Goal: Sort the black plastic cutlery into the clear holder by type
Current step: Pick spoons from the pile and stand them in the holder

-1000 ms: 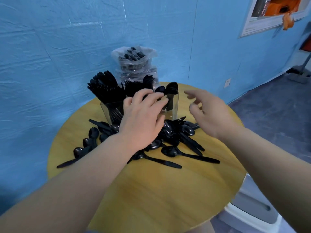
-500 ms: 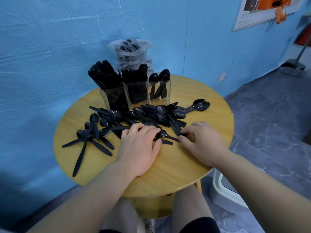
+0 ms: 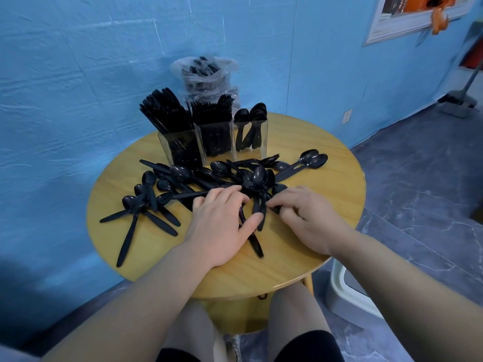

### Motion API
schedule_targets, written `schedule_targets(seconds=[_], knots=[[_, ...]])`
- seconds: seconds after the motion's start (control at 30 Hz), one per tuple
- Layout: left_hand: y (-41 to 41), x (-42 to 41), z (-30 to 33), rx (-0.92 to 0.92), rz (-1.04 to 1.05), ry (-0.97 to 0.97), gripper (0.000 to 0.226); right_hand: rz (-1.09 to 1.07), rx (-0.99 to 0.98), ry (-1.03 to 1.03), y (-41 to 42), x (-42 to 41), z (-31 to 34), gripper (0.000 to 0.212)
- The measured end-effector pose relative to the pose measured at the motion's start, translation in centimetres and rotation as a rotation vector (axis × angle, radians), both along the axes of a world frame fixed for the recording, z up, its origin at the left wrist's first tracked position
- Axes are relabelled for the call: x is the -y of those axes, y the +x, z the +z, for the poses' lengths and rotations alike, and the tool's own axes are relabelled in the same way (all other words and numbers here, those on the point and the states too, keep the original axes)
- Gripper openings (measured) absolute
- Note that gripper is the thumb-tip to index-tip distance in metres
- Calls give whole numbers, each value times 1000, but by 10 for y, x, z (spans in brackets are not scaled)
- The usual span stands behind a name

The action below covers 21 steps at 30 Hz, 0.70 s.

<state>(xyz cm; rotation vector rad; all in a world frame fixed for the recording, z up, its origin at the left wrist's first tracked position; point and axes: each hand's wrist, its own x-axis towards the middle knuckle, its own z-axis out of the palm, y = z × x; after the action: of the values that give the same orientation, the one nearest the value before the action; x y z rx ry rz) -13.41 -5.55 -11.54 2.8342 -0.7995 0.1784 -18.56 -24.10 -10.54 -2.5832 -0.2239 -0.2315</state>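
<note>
Two hands are down in the spoon pile: the left hand (image 3: 222,226) lies flat with fingers spread across a few black handles, pressing rather than clenching, while the right hand (image 3: 305,218) has its grip curled, fingertips pinching the handle ends of a couple of spoons in the loose spoons (image 3: 209,178) heap. That heap sprawls across the middle of the round wooden desk (image 3: 300,265), with some stragglers near the left rim and two spoons off toward the right edge. The near edge of the desk, by the person's knees, is bare wood, and so is the right side past the right hand. At the back stands the clear holder (image 3: 213,142) with three compartments: left one packed with what look like knives, middle with forks, right one with only a few spoons. Behind it, against the blue wall (image 3: 78,74), sits a plastic bag (image 3: 206,77) of more cutlery. No brand or writing I can read anywhere.
</note>
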Motion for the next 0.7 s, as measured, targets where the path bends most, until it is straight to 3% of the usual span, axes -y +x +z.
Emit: schedule_targets(seconds=[0.1, 0.2, 0.33, 0.7], knots=[[0, 2, 1, -29, -29, 45, 70, -233, 115, 102, 12, 5, -3, 28], [1, 1, 0, -18, -38, 67, 64, -400, 116, 128, 25, 9, -8, 26], [1, -1, 0, -11, -32, -16, 45, -428, 39, 97, 33, 10, -11, 30], [5, -2, -1, -1, 89, -170, 27, -398, -8, 102, 24, 7, -8, 38]])
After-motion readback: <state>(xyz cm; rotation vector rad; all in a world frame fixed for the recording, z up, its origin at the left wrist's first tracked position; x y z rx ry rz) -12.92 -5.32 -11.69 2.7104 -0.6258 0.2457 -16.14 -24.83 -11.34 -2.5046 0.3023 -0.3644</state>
